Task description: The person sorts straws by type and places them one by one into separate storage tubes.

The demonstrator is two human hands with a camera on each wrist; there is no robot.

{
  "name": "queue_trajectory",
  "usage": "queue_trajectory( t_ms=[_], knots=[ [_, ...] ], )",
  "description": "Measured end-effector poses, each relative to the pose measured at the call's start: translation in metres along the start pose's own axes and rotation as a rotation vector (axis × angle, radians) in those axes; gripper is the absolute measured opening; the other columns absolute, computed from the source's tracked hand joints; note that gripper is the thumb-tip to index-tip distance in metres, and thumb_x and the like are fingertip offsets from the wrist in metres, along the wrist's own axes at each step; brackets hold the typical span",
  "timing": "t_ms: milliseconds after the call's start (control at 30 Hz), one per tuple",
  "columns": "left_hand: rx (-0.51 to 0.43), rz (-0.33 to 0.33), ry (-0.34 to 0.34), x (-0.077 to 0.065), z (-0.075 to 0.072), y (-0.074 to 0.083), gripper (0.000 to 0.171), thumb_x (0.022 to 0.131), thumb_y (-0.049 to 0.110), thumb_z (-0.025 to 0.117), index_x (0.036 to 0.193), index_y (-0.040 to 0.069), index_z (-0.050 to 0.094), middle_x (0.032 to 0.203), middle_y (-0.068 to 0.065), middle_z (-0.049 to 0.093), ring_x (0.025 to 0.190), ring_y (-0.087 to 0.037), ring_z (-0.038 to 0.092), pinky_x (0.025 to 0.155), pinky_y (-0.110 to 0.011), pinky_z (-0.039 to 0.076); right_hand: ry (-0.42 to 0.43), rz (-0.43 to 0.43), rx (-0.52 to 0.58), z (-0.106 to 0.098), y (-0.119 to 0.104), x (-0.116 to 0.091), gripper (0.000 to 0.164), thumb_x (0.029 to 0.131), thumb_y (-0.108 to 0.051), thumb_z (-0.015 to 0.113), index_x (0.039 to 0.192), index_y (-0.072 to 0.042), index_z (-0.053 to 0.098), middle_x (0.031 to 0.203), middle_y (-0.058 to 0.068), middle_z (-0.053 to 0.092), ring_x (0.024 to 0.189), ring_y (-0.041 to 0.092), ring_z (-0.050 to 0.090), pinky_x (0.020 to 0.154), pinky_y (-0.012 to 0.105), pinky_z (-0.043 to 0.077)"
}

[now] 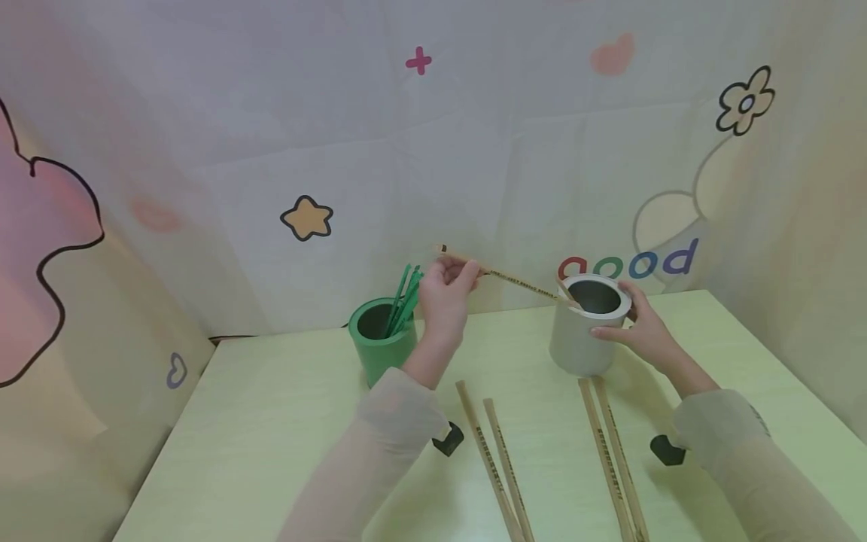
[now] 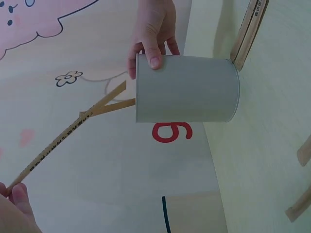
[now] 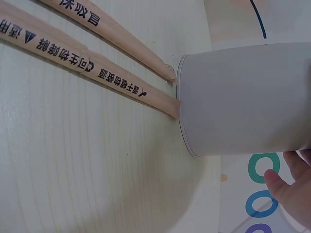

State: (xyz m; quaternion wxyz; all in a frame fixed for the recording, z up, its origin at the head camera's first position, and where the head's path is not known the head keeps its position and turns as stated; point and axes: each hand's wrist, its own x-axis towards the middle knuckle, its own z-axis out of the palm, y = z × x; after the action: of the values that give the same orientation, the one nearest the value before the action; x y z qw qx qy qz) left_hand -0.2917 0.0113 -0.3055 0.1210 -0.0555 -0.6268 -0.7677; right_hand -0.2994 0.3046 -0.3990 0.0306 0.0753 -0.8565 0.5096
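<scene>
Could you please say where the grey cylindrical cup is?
In the head view, the cup is right of centre near the back edge of the pale table, held by the right hand, behind two brown paper-wrapped straws.

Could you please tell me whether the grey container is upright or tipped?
Upright: held by the right hand, the grey container stands on the table, its mouth facing up.

Open bench (image 1: 257, 436) stretches left of the green cup (image 1: 379, 354), and a lane runs between the two straw pairs, left (image 1: 486, 452) and right (image 1: 605, 452), back to the gap between the cups. Above that gap, a slanting straw (image 1: 521, 282) bars the way from left hand (image 1: 445, 297) to grey cup (image 1: 584, 346). Right hand (image 1: 646, 327) blocks the grey cup's right rim; the right pair blocks its front foot. Backdrop (image 1: 203, 248) closes the rear.
</scene>
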Motion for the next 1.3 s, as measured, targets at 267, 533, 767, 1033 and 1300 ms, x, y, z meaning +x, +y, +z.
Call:
queue_trajectory(
  t_ms=[267, 533, 767, 1033, 1300],
  knots=[
    [0.093, 0.067, 0.024, 0.001, 0.016, -0.009, 0.012, 0.082, 0.013, 0.062, 0.086, 0.004, 0.056, 0.083, -0.007, 0.061, 0.077, -0.014, 0.06, 0.072, -0.023, 0.051, 0.002, 0.006, -0.013, 0.0, 0.002, 0.0, 0.099, 0.076, -0.022, 0.069, 0.141, -0.008, -0.004, 0.144, 0.024, 0.009, 0.129, 0.048, 0.013, 0.096, 0.065, 0.021],
    [0.226, 0.116, -0.01, 0.002, 0.034, -0.019, 0.012, 0.082, 0.016, 0.061, 0.085, 0.005, 0.059, 0.085, -0.007, 0.065, 0.075, -0.008, 0.06, 0.069, -0.019, 0.05, -0.001, 0.02, -0.016, -0.001, 0.001, -0.001, 0.101, 0.076, -0.023, 0.069, 0.141, -0.008, -0.007, 0.145, 0.024, 0.005, 0.129, 0.048, 0.011, 0.097, 0.064, 0.02],
    [0.298, 0.089, -0.037, 0.005, 0.047, -0.031, 0.013, 0.081, 0.019, 0.063, 0.085, 0.007, 0.063, 0.085, -0.003, 0.066, 0.078, -0.008, 0.061, 0.068, -0.019, 0.049, -0.002, 0.01, -0.011, -0.001, 0.004, 0.002, 0.1, 0.076, -0.02, 0.069, 0.141, -0.007, -0.007, 0.145, 0.025, 0.006, 0.129, 0.049, 0.011, 0.097, 0.063, 0.022],
    [0.331, -0.051, -0.1, 0.003, 0.054, -0.042, 0.018, 0.079, 0.026, 0.066, 0.089, 0.011, 0.065, 0.086, 0.001, 0.066, 0.081, -0.007, 0.058, 0.071, -0.023, 0.048, 0.002, 0.009, -0.012, -0.001, 0.004, 0.002, 0.1, 0.076, -0.018, 0.069, 0.141, -0.008, -0.006, 0.145, 0.025, 0.008, 0.129, 0.048, 0.011, 0.097, 0.063, 0.021],
    [0.375, -0.085, -0.171, -0.002, 0.061, -0.049, 0.018, 0.08, 0.026, 0.064, 0.092, 0.014, 0.066, 0.088, 0.003, 0.065, 0.084, -0.008, 0.058, 0.073, -0.024, 0.048, -0.003, 0.021, -0.02, -0.002, 0.005, 0.003, 0.1, 0.076, -0.018, 0.069, 0.141, -0.007, -0.006, 0.145, 0.025, 0.008, 0.129, 0.049, 0.011, 0.096, 0.064, 0.02]
  ],
)
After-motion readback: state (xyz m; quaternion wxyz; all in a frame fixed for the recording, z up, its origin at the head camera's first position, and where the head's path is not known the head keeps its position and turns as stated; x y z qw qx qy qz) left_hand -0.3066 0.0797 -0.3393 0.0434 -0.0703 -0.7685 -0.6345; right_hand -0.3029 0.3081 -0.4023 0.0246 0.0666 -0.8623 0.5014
